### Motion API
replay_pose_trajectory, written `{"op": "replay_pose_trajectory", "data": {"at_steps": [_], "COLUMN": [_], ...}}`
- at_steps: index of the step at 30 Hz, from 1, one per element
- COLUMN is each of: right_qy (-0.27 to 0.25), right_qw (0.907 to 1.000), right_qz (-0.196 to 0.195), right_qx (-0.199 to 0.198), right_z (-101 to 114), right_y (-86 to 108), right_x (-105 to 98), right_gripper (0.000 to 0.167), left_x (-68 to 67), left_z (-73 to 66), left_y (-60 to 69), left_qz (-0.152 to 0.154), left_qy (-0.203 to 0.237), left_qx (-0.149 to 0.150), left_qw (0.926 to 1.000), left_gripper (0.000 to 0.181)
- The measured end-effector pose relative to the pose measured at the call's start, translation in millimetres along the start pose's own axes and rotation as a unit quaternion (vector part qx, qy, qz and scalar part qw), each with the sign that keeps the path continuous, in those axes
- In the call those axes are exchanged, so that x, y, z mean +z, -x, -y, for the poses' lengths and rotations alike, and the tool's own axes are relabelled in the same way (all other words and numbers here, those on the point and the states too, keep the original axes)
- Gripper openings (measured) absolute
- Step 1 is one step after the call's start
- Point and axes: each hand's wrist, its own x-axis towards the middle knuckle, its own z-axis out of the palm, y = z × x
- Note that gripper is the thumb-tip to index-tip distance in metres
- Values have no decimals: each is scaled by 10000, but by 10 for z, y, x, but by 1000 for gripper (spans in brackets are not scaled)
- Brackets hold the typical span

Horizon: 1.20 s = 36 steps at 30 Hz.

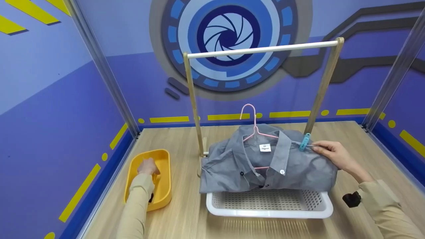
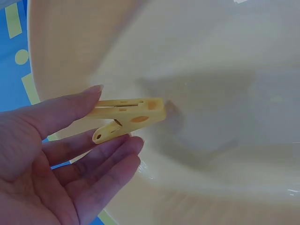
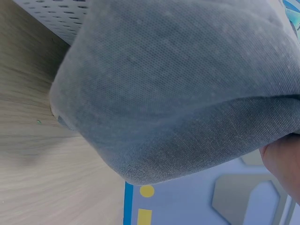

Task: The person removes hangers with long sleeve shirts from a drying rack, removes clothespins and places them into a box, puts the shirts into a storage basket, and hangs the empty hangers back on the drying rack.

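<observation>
Yellow plastic forms the tray (image 1: pixel 165 186) on the table, left of the grey shirt (image 1: pixel 292 167); reaching into it, the left hand (image 1: pixel 148 166) pinches a yellow peg (image 2: pixel 151 110) between thumb and fingers. Behind the shirt stands the rack (image 1: pixel 262 50), its rail bare. The shirt itself lies collar up, with a pink hanger (image 1: pixel 255 121) inside its neck and a white basket (image 1: pixel 269 213) partly beneath it, jutting out in front. A blue peg (image 1: pixel 304 142) sits on the shirt's right shoulder, and just beside it the right hand (image 1: pixel 333 155) pinches a fold of cloth. The step seems to be fetching another peg; the next move probably calls for lifting it clear and squeezing it open over the shirt's left shoulder.
</observation>
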Motion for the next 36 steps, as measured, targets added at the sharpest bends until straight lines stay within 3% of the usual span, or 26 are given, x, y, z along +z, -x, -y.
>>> {"op": "replay_pose_trajectory", "data": {"at_steps": [10,30,36], "right_qy": [-230,-88,-262], "right_qw": [9997,9999,9996], "right_qz": [82,85,62], "right_qx": [39,87,41], "right_z": [-275,-293,-311], "right_y": [-7,11,23], "right_x": [2,-12,4], "right_gripper": [14,14,14], "left_x": [44,39,69], "left_z": [49,36,46], "left_y": [3,24,35], "left_qz": [287,351,418], "left_qy": [-143,-205,-306], "left_qx": [-132,26,18], "left_qw": [9994,9992,9987], "left_gripper": [40,42,36]}}
